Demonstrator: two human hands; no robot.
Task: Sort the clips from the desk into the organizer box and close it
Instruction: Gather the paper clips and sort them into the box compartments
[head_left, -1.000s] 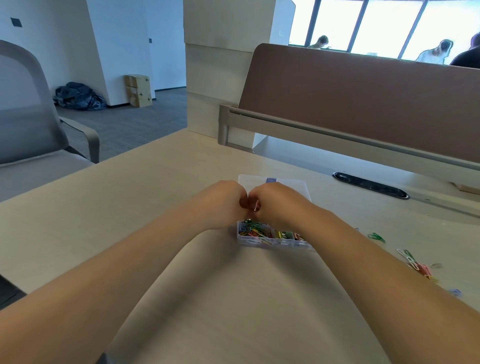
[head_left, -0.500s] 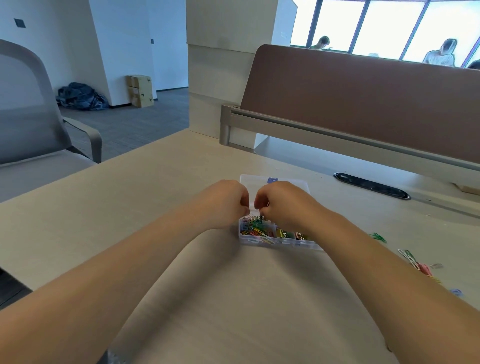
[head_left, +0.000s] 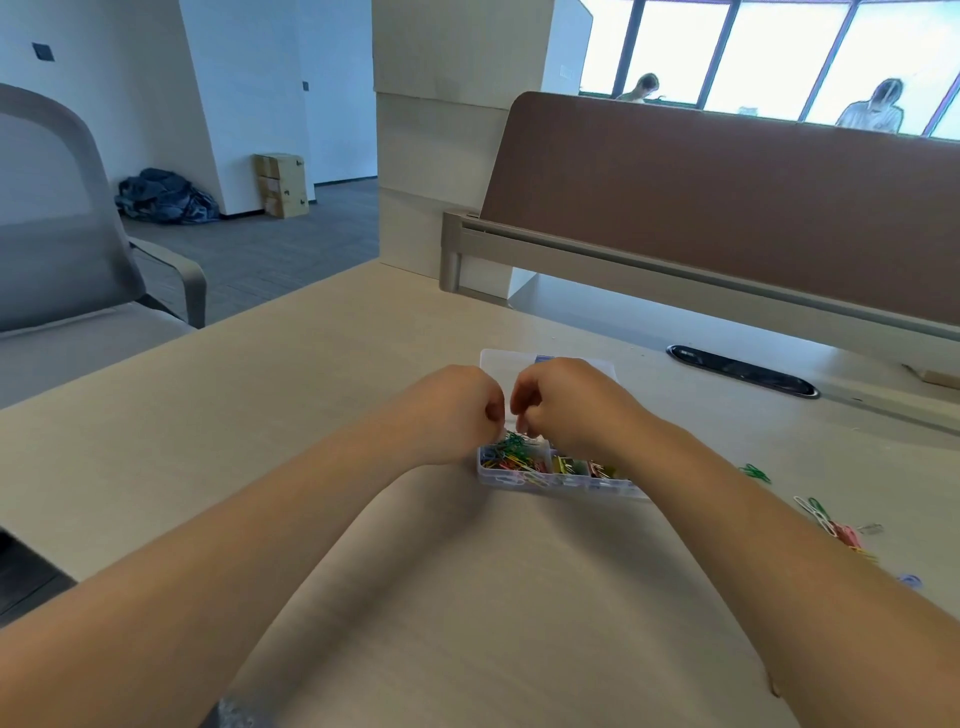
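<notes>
Hands: left hand (head_left: 457, 410), right hand (head_left: 566, 405) curled, newly parted above organizer box (head_left: 545, 480); any pinched clip untellable
Desk (head_left: 467, 597): loose clips (head_left: 831, 525) unsorted; sorting unfinished

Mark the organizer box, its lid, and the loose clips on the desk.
organizer box (head_left: 566, 483): head view, front wall.
lid (head_left: 492, 360): head view, far left corner.
loose clips (head_left: 844, 535): head view, pink clip in pile.

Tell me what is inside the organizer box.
Mixed coloured paper clips lie in the left compartment of the organizer box; yellowish clips show in the next ones. The left hand and right hand cover its rear part.
</notes>
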